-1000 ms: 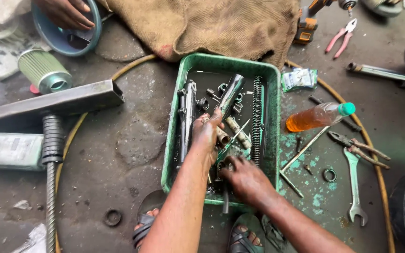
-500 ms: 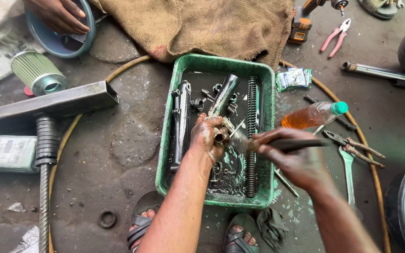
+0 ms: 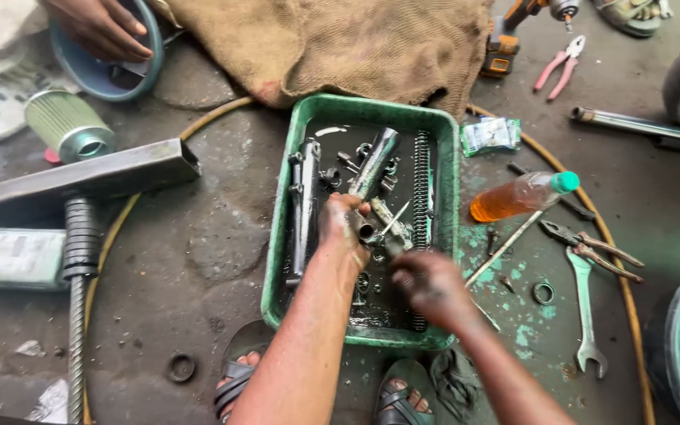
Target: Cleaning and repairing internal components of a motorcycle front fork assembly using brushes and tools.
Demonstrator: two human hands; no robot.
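Your right hand (image 3: 426, 285) has come back from the tray's right rim and now sits low over the green plastic tray (image 3: 279, 260), fingers curled round a small dark oily part; it's blurred, so I can't tell what. Left hand (image 3: 345, 228) hasn't shifted: closed round the open end of the short grey metal tube (image 3: 375, 164), which angles up toward the tray's far end, probably held so drips land in the oily tray. Long coil spring (image 3: 422, 197) lies along the right wall, black rod (image 3: 303, 208) along the left, loose bolts between. Plastic bottle of orange fluid with a teal cap (image 3: 522, 196) lies just right of the tray; steel spanner (image 3: 584, 307) and pliers (image 3: 588, 244) lie beyond it. Another person's hand (image 3: 100, 27) rests in a blue bowl (image 3: 151, 55), top left.
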